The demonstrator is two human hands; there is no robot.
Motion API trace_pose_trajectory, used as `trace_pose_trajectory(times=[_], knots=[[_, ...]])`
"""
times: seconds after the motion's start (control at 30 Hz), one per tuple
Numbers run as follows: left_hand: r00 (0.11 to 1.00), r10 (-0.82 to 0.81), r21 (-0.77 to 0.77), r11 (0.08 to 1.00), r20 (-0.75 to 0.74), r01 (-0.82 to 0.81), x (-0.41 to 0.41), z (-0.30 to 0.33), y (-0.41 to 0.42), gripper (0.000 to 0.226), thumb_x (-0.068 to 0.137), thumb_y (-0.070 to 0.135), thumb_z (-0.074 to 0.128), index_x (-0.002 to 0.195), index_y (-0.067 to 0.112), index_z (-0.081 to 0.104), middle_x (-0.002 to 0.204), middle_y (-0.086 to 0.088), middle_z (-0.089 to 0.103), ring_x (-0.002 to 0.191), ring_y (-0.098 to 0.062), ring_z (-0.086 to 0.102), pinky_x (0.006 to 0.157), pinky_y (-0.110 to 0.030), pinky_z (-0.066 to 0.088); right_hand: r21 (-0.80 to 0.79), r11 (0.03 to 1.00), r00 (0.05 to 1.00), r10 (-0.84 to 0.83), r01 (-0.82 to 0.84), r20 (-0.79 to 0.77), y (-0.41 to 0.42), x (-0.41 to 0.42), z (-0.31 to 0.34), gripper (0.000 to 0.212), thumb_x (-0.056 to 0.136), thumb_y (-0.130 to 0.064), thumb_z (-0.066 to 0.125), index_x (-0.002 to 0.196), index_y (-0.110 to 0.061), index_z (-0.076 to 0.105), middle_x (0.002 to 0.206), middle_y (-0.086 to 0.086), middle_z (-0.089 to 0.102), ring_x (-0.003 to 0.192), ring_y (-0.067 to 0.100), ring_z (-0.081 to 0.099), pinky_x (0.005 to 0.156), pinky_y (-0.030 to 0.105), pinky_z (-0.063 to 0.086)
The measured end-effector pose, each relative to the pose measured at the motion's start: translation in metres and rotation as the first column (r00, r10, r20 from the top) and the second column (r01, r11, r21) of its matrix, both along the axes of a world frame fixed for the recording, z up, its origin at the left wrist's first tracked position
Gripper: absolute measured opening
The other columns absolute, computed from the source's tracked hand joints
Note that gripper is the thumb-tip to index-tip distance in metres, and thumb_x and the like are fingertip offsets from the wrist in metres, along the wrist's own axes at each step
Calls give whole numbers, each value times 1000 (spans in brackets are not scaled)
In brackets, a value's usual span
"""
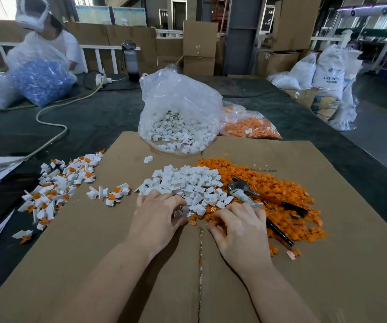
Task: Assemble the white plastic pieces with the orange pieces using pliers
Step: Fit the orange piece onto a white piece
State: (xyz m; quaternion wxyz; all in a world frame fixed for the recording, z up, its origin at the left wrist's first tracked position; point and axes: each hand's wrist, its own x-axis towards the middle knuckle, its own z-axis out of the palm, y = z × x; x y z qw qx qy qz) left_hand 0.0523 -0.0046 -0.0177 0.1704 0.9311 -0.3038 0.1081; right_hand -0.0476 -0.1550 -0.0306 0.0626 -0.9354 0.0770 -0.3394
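White pieces are sitting in a loose pile mid-cardboard, touching the orange pieces spread to their right. Left hand is working the near edge of the white pile, fingers curled and pinching a small white piece at the tips. Right hand is lying over the near edge of the orange pile, fingers bent and spread; can't tell if it's gripping anything. Pliers are lying untouched on the orange pile just past the right hand, handles apart.

Assembled white-and-orange parts are scattering across the cardboard sheet's left edge. Clear bag of white pieces is standing on the far edge, bag of orange pieces just beside it to the right. At the table's far left corner another person is handling a bag of blue parts.
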Motion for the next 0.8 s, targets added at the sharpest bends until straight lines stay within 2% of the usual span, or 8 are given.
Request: trace_pose_trajectory(times=[0.17,0.23,0.3,0.47,0.57,0.63,0.7,0.8], knots=[[1000,-19,2,1000,-22,19,-3,3,-2,35,84,50,58,117,39,54,107,17,59,102,-10,38,79,-26,16,-19,999,999,-33,33,-13,0,3,-1,27,58,-25,89,66,-15,64,66,-1,57,64,22,56,67,34,40],[997,-58,-19,998,-60,56,-3,4,-3,36,85,44,61,119,36,55,103,15,53,100,-9,38,77,-23,20,-3,999,999,-35,35,-17,0,3,-2,30,59,-25,88,64,-15,61,66,-1,56,63,22,55,69,33,38],[988,-100,-56,994,-114,94,-3,5,-5,36,86,36,63,121,30,58,97,13,44,94,-7,35,72,-20,24,2,1000,1000,-25,25,-19,0,2,-1,31,59,-25,88,65,-14,59,66,-1,56,62,22,54,64,35,43],[982,-140,-93,987,-127,129,-6,7,-5,18,89,21,62,106,21,64,94,11,40,86,-5,38,65,-15,28,23,1000,1000,18,-18,-13,0,2,-1,28,60,-18,88,69,-14,61,67,-1,58,62,21,55,60,36,45],[977,-143,-187,976,-158,113,-10,13,-6,5,86,18,65,87,21,61,86,14,42,77,-5,43,59,-8,29,27,999,999,37,-38,22,-1,2,-2,23,61,-14,87,77,-13,70,71,2,59,65,23,58,60,38,46],[967,-136,-301,951,-215,66,-12,14,-10,15,85,20,66,76,25,55,80,13,47,72,-2,45,61,-7,32,55,997,998,42,-45,53,-2,2,-2,19,64,-11,85,78,-13,72,74,4,59,68,23,59,62,38,46],[939,-163,-426,904,-302,20,-15,14,-14,16,84,20,67,76,26,54,78,12,52,70,1,46,63,-6,34,106,993,996,33,-42,85,-3,2,-1,14,68,-10,82,77,-12,71,75,5,59,70,23,60,64,37,45],[931,-195,-459,888,-308,34,-24,9,-26,5,84,22,67,85,26,65,82,15,49,77,0,47,68,-6,34,219,974,991,21,-50,130,-4,0,2,9,73,-8,77,76,-11,69,75,2,61,71,20,60,66,32,41]])
